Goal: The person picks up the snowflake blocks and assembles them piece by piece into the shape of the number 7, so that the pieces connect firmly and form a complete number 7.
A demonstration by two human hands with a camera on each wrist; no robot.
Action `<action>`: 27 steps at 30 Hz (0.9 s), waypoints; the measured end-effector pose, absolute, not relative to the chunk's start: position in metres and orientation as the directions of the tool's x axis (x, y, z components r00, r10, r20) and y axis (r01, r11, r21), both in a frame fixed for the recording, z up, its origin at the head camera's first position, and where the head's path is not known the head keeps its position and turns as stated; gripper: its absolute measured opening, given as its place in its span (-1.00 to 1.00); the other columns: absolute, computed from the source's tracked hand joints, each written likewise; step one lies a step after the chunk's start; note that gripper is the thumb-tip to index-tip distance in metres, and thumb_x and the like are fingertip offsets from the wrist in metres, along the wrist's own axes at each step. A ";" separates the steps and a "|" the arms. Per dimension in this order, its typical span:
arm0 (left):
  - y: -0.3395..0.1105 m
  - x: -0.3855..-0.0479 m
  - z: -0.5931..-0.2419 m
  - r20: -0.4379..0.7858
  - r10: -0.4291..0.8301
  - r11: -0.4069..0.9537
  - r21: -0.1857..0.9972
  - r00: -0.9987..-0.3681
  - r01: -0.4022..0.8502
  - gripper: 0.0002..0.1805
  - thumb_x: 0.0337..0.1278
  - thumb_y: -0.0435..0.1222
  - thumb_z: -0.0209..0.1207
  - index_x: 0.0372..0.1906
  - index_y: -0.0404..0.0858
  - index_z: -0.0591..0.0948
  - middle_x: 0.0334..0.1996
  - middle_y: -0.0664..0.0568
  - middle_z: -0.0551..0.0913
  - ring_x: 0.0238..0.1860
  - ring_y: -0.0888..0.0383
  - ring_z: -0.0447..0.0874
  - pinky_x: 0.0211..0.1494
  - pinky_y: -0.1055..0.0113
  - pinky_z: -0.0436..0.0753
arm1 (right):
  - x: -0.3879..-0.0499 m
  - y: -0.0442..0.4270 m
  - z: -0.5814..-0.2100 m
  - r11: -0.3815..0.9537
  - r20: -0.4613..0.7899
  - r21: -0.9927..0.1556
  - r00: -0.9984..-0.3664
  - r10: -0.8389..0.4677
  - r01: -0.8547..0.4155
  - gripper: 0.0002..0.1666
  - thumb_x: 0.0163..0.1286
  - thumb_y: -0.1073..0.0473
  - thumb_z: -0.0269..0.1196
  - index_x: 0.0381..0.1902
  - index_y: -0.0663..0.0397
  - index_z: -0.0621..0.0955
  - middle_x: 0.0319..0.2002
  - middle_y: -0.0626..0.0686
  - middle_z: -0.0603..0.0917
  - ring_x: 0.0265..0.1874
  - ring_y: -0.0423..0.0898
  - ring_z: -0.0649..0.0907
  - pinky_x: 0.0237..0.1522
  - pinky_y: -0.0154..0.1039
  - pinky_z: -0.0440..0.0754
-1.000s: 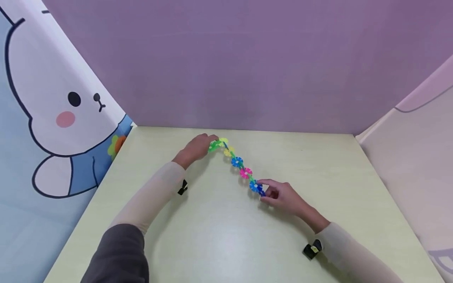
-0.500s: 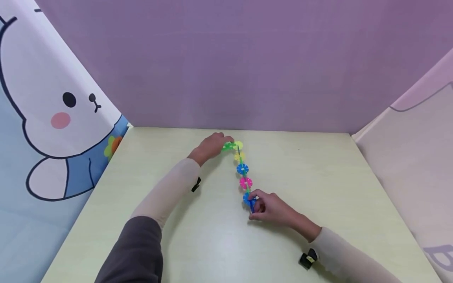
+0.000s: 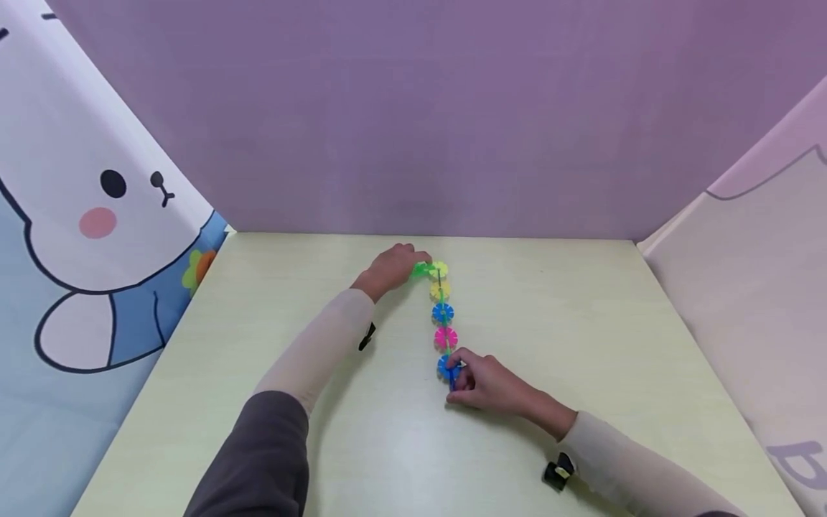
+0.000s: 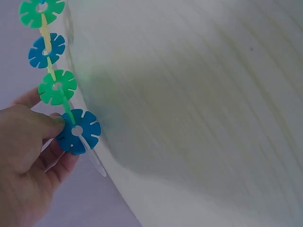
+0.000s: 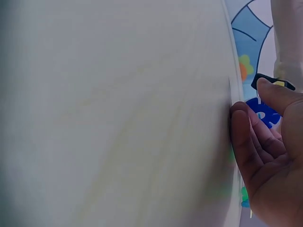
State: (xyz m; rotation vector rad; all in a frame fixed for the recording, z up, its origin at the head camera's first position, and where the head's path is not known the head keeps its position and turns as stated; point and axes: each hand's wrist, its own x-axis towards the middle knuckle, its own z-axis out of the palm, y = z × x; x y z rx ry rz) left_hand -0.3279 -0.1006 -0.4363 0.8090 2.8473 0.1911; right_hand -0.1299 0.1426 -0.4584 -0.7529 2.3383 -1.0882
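A chain of slotted snowflake discs in green, yellow, blue and pink lies across the middle of the table, its pink disc (image 3: 446,337) partway along. At the far end my left hand (image 3: 390,269) holds the chain beside a green disc (image 3: 421,270). Up close in the left wrist view, its thumb and fingers pinch a blue disc (image 4: 80,132), with a pale disc edge-on below. Nearer me, my right hand (image 3: 491,386) pinches the dark blue end disc (image 3: 452,379), beside a lighter blue one. That dark blue disc (image 5: 265,113) is partly hidden by fingers in the right wrist view.
The pale wooden table (image 3: 549,309) meets a purple panel (image 3: 413,122) at its back edge. A panel with a cartoon rabbit (image 3: 77,251) stands along the left, and a pale panel (image 3: 756,301) along the right. Black wrist devices (image 3: 558,472) hang below both sleeves.
The chain has swung from a diagonal to nearly straight toward me. My right hand has moved left and nearer with its end; my left hand has shifted right with the other end.
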 end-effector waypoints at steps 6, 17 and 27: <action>-0.100 -0.328 -0.440 -0.113 0.544 0.835 0.176 -0.832 0.522 -0.46 0.50 -0.46 0.01 0.38 0.13 0.51 0.09 -0.05 0.62 0.17 -0.04 0.56 0.36 0.04 0.57 | -0.128 0.140 -0.458 0.539 -0.183 -0.799 -0.745 -0.641 -0.267 -0.49 0.30 0.07 0.46 0.08 0.03 0.47 -0.43 -0.21 0.71 -0.47 -0.29 0.65 -0.33 -0.40 0.66; -0.102 -0.329 -0.439 -0.112 0.548 0.836 0.117 -0.829 0.536 -0.44 0.49 -0.48 0.02 0.39 0.12 0.53 0.07 -0.06 0.64 0.11 -0.02 0.59 0.35 0.09 0.58 | -0.130 0.137 -0.459 0.536 -0.177 -0.800 -0.745 -0.642 -0.271 -0.50 0.30 0.05 0.46 0.08 0.01 0.49 -0.43 -0.22 0.70 -0.47 -0.28 0.64 -0.30 -0.40 0.66; -0.105 -0.333 -0.445 -0.120 0.525 0.844 0.198 -0.842 0.498 -0.45 0.54 -0.47 -0.07 0.39 0.13 0.53 0.11 -0.03 0.64 0.18 -0.01 0.57 0.42 0.09 0.51 | -0.134 0.138 -0.463 0.527 -0.187 -0.811 -0.742 -0.644 -0.254 -0.48 0.30 0.04 0.46 0.09 0.02 0.48 -0.42 -0.20 0.71 -0.46 -0.26 0.64 -0.31 -0.39 0.65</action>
